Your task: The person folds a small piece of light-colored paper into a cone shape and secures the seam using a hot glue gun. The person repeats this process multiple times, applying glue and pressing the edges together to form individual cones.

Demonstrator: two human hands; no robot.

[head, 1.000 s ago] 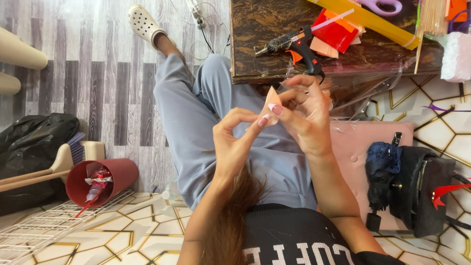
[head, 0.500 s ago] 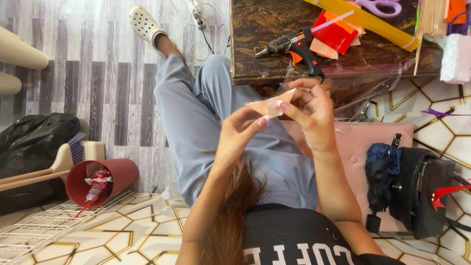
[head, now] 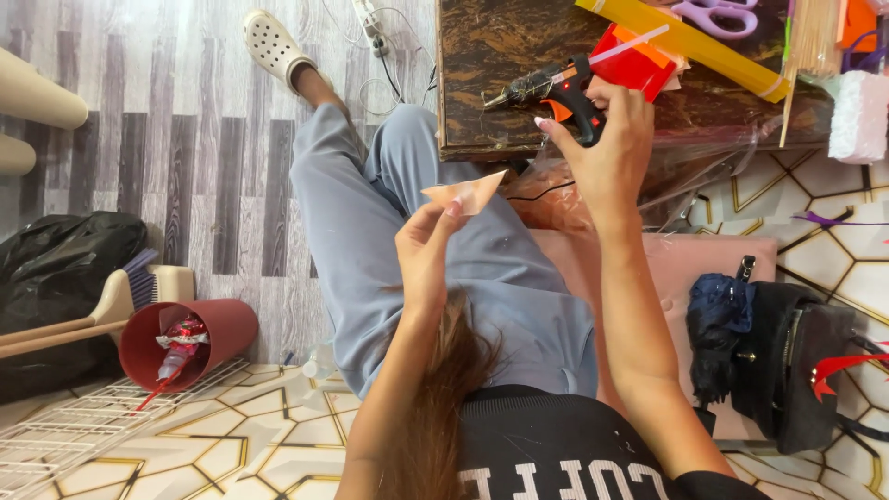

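- The left hand (head: 428, 248) pinches a small folded piece of pale peach paper (head: 466, 192) between thumb and fingertips, holding it up over the lap, just in front of the low dark table (head: 491, 93).
- The right hand (head: 607, 139) reaches onto the near edge of that table and closes around the handle of the black and orange glue gun (head: 556, 91). The grip looks wrapped, though the palm hides the fingers.
- The paper looks light, thin and easily creased, so it is best held at its folded corner, as it is here.
- The gun seems rigid and likely hot at its metal nozzle, so the handle is the safe place to take it.
- Farther back on the table lie a red card (head: 634, 57) and a yellow strip (head: 685, 42).
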